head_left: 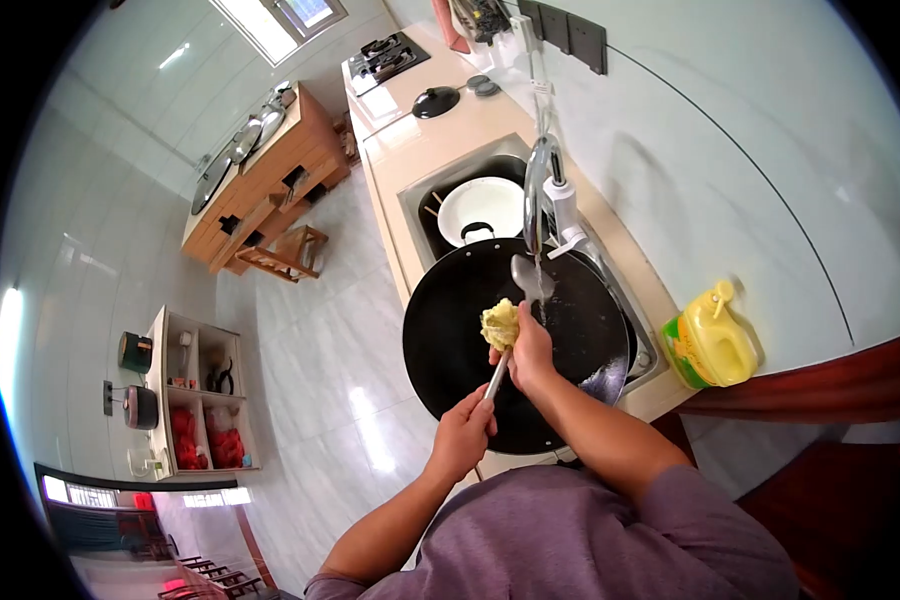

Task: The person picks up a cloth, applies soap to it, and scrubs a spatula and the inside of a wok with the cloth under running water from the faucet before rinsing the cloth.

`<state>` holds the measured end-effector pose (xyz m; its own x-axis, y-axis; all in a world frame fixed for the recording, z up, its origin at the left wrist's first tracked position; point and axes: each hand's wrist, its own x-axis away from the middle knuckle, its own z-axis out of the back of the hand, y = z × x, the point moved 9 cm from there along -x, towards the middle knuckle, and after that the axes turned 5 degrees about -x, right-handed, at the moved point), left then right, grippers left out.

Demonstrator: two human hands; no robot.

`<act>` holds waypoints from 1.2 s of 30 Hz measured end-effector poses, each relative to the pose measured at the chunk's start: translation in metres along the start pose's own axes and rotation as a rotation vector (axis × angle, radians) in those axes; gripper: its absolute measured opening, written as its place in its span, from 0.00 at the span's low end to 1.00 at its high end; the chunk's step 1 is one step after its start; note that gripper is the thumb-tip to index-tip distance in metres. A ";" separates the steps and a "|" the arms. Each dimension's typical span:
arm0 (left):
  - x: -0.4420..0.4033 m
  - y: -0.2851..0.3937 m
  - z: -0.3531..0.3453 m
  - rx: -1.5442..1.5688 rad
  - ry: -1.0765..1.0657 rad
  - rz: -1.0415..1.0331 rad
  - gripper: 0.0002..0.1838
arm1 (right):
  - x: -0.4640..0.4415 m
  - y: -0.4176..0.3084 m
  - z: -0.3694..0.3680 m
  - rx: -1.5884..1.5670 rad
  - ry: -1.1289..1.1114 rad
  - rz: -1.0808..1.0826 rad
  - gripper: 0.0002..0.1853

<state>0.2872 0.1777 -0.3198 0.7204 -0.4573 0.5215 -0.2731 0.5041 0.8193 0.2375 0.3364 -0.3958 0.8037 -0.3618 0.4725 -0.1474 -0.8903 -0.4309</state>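
A large black wok (450, 340) rests over the sink, with water running into it from the faucet (536, 190). Above the wok, my left hand (463, 432) is closed round the handle of a metal ladle (496, 378). The ladle's bowl lies beneath the faucet's stream. My right hand (530, 348) holds a crumpled yellow cloth (499, 325) against the ladle's handle, just above my left hand. Part of the handle is hidden by the cloth and my right hand.
Beyond the wok, a white bowl (482, 205) sits in the sink (410, 205). A yellow jug (715, 340) stands to the right of the wok. Farther along the counter are a black lid (436, 102) and a gas stove (388, 62).
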 end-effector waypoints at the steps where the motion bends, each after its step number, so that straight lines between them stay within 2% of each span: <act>1: -0.001 0.008 0.005 -0.180 0.049 -0.051 0.25 | 0.006 0.006 0.000 0.099 0.006 0.017 0.24; 2: -0.001 0.014 0.007 -0.360 0.094 -0.100 0.24 | 0.013 0.012 0.001 0.199 0.014 0.036 0.24; 5: 0.004 0.027 0.007 -0.656 0.348 -0.634 0.24 | 0.000 0.010 0.010 0.375 0.022 0.126 0.24; 7: 0.006 0.026 0.006 -0.621 0.306 -0.524 0.24 | -0.019 -0.002 0.013 0.461 0.029 0.148 0.24; 8: 0.006 0.025 0.007 -0.606 0.288 -0.468 0.25 | -0.017 -0.012 0.007 0.406 0.097 0.108 0.25; 11: -0.001 -0.004 0.016 -0.272 0.158 -0.163 0.23 | -0.029 -0.012 0.003 0.255 -0.045 -0.012 0.25; 14: -0.008 0.003 0.021 -0.227 0.128 -0.078 0.21 | -0.019 0.005 0.013 0.158 0.000 -0.093 0.23; 17: -0.024 0.006 0.023 -0.282 0.260 -0.244 0.17 | 0.022 0.028 -0.002 0.199 -0.111 -0.129 0.18; 19: -0.031 0.015 0.023 -0.563 0.365 -0.395 0.13 | 0.028 0.049 0.014 0.361 -0.066 0.081 0.14; 20: -0.029 0.023 0.019 -0.704 0.412 -0.471 0.11 | 0.044 0.050 0.008 0.259 -0.038 0.045 0.14; 23: -0.032 0.020 0.012 -0.740 0.353 -0.333 0.10 | 0.026 0.053 0.025 0.578 0.043 0.087 0.15; 24: -0.033 0.015 0.007 -0.793 0.332 -0.383 0.12 | 0.023 0.039 0.021 0.709 0.089 0.142 0.16; 25: -0.031 0.010 0.005 -0.739 0.339 -0.414 0.14 | -0.003 0.038 0.035 0.797 0.126 0.322 0.21; 27: -0.025 0.014 0.001 -0.629 0.359 -0.473 0.16 | -0.021 0.034 0.035 0.645 0.066 0.144 0.27; 28: -0.025 0.014 0.001 -0.664 0.304 -0.441 0.18 | -0.025 0.032 0.031 0.620 0.075 0.173 0.26; 30: -0.019 0.008 0.010 -0.439 0.172 -0.241 0.20 | -0.025 0.019 0.015 0.572 0.099 0.233 0.23; 31: -0.016 0.003 0.009 -0.324 0.108 -0.142 0.21 | -0.021 0.012 0.012 0.403 0.121 0.081 0.24; 32: -0.008 -0.002 0.006 -0.122 0.084 -0.115 0.16 | -0.027 0.007 0.009 0.379 0.116 0.076 0.24; 34: 0.001 -0.008 0.004 0.172 0.028 0.001 0.15 | -0.036 0.005 0.005 0.322 0.107 0.068 0.24; 36: 0.012 -0.010 -0.001 0.424 -0.057 0.122 0.16 | -0.032 0.007 -0.015 0.135 -0.061 0.059 0.25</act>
<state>0.2989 0.1684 -0.3219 0.6336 -0.4587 0.6230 -0.5998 0.2173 0.7701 0.2028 0.3378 -0.4024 0.8297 -0.3916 0.3977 -0.1199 -0.8210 -0.5582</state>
